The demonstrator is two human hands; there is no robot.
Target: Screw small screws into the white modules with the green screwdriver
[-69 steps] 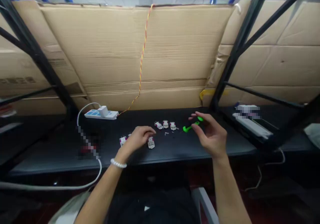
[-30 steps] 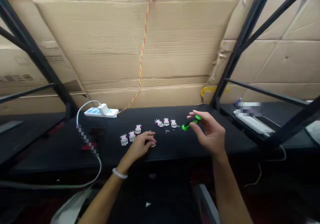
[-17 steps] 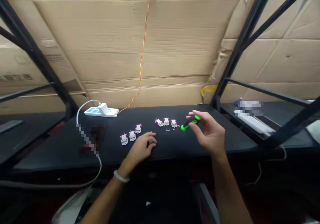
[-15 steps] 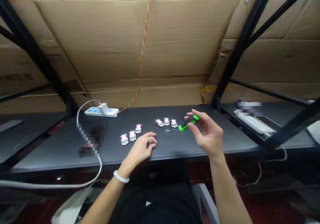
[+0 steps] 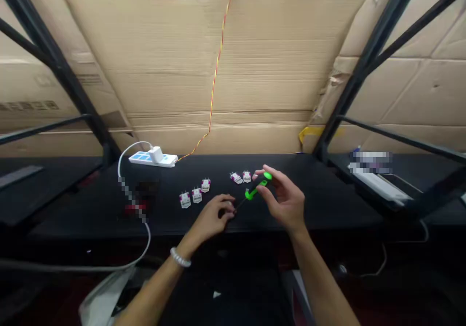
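My right hand (image 5: 286,197) is closed around the handle of a green and black screwdriver (image 5: 257,189). Its thin shaft slants down to the left, and the tip ends at the fingertips of my left hand (image 5: 214,214). That hand rests low over the black tabletop with thumb and forefinger pinched together; what they hold, if anything, is too small to make out. Left of it lie three small white and purple plug-like parts with prongs (image 5: 196,195). Similar parts (image 5: 246,176) lie behind the screwdriver, one of them mostly hidden by my right hand.
At the back left of the black tabletop (image 5: 327,209) sits a white power strip (image 5: 167,160) with a white adapter (image 5: 156,154) plugged in. A white cable (image 5: 148,234) loops down the left side. Cardboard (image 5: 163,64) walls the back, between black metal posts (image 5: 358,69).
My right hand has moved left and slightly down with the screwdriver, bringing its tip to my left fingertips. My left hand stays pinched near the same spot. The view has shifted slightly.
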